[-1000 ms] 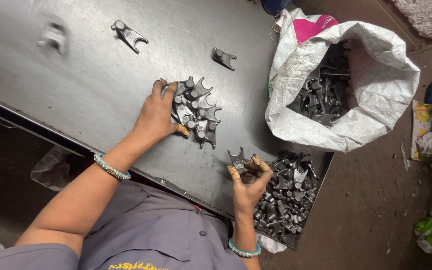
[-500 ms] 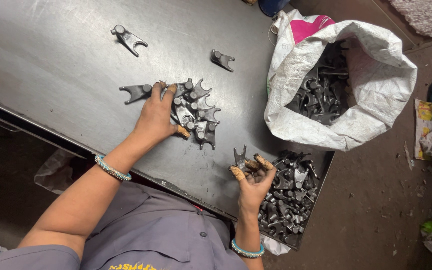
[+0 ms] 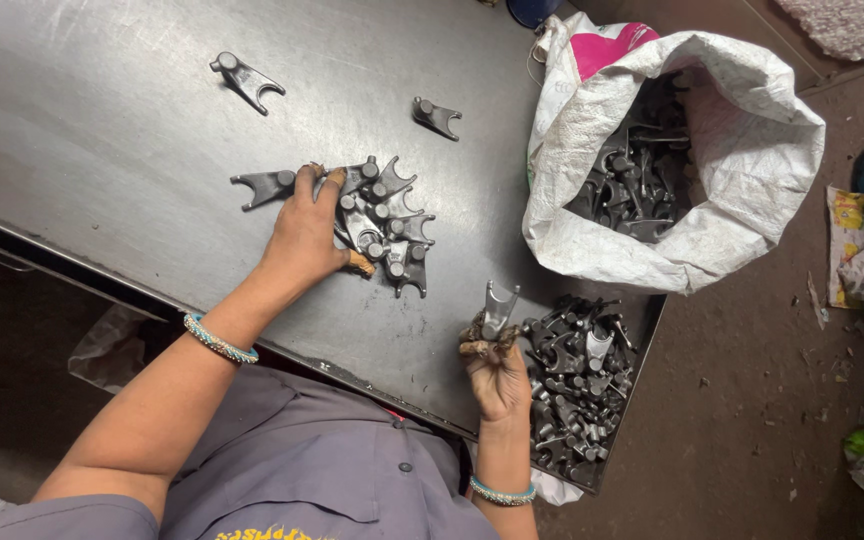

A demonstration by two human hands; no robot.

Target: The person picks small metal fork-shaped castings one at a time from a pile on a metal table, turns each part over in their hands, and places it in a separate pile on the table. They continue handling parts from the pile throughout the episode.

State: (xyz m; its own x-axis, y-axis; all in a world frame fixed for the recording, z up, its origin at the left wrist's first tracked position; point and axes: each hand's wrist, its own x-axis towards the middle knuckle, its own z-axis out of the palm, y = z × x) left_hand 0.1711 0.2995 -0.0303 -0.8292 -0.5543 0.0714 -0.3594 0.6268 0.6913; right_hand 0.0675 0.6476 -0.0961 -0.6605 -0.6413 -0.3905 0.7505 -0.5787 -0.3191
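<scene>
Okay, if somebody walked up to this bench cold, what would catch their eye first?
Probably the white sack at the table's right end, gaping open over dark forked metal parts. Next, the right hand holding one fork part upright, and the left hand resting on a cluster of forks mid-table.

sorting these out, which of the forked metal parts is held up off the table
The forked part pinched in the right hand, fork end up. The other loose ones lie flat on the metal table.
</scene>
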